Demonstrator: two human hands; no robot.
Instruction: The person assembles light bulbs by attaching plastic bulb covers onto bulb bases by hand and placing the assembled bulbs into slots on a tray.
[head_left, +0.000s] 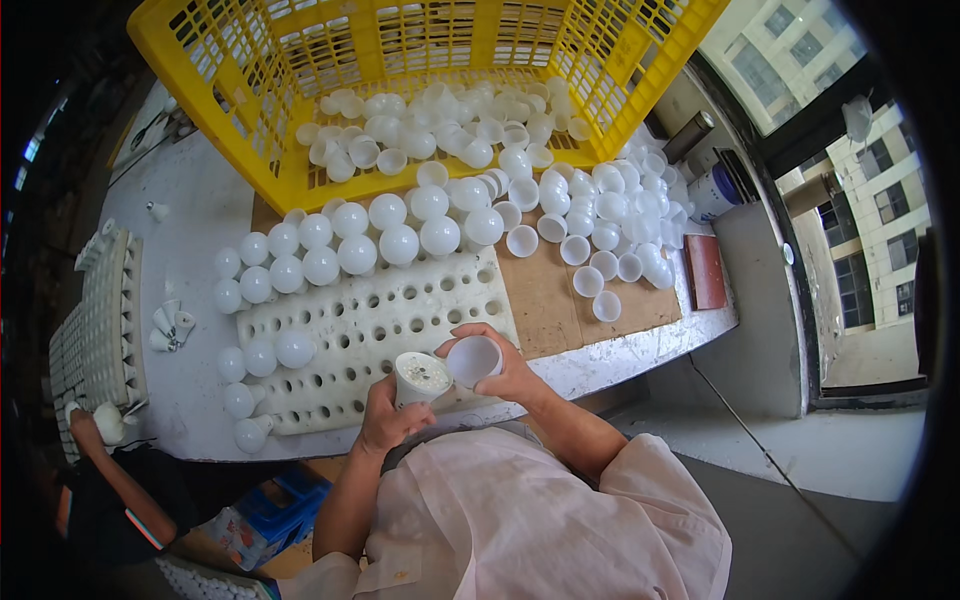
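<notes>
My left hand [388,418] grips a white LED bulb base [422,374], its round top with the small LED board facing up. In my right hand [508,372] is a white bulb cover [474,360], hollow side turned toward the base. The two parts are close beside each other, and I cannot tell whether their rims touch. Both hands are above the near edge of a white tray with rows of holes [430,292]. Assembled round bulbs [320,266] stand in the tray's far rows, and several more sit at its left end.
A yellow plastic crate [240,150] lies tipped at the back with many covers inside. Loose covers [606,306] spread over brown cardboard [545,325]. Several bulb bases [172,325] lie at left. A red-brown block [705,272] is at right. Another person's hand [86,430] works at far left.
</notes>
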